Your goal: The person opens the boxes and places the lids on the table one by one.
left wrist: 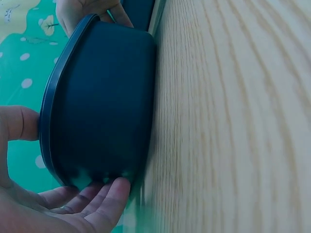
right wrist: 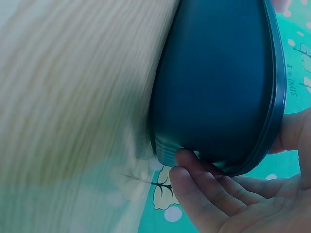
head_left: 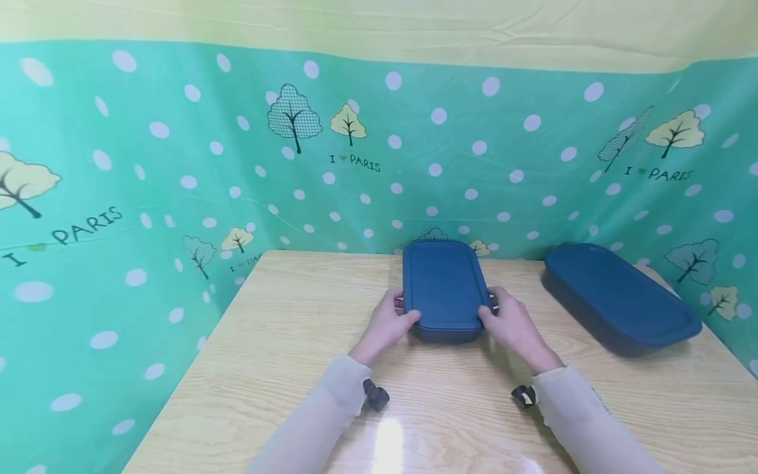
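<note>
A dark blue rectangular box with a flat lid (head_left: 445,283) is between both hands near the table's back edge. My left hand (head_left: 391,324) grips its near left corner, thumb on the lid's rim and fingers along the side wall. At the near right corner my right hand (head_left: 510,322) holds it the same way. The left wrist view shows the box's smooth end wall (left wrist: 102,102) close to the tabletop, with the left fingertips (left wrist: 118,188) against its side. In the right wrist view the right fingers (right wrist: 204,187) press on the side wall, low down.
A longer dark blue lidded box (head_left: 618,296) lies at an angle on the right side of the wooden table (head_left: 284,342). Behind the table hangs a green curtain (head_left: 379,164) with white dots and trees. Small black devices (head_left: 376,395) are strapped at both wrists.
</note>
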Available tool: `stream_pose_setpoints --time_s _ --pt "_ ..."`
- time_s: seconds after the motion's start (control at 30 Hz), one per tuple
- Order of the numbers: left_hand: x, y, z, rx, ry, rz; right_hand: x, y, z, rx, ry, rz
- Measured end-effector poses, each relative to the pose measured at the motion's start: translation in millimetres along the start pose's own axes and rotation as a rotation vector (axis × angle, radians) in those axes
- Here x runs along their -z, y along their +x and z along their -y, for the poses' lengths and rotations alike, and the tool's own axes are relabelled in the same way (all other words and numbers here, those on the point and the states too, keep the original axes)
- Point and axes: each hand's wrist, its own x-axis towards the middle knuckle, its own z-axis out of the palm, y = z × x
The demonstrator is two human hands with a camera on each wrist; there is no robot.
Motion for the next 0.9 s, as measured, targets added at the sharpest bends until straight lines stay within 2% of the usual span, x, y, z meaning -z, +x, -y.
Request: stream_pose_setpoints --time_s 0.43,0.9 --pt "8.2 -3.4 2.3 0.014 0.026 0.004 -5.8 1 1 0.045 0.016 -0.008" --pt "14.9 -4.2 5.4 0.015 0.028 -0.017 -10.7 3 9 0.044 0.014 0.004"
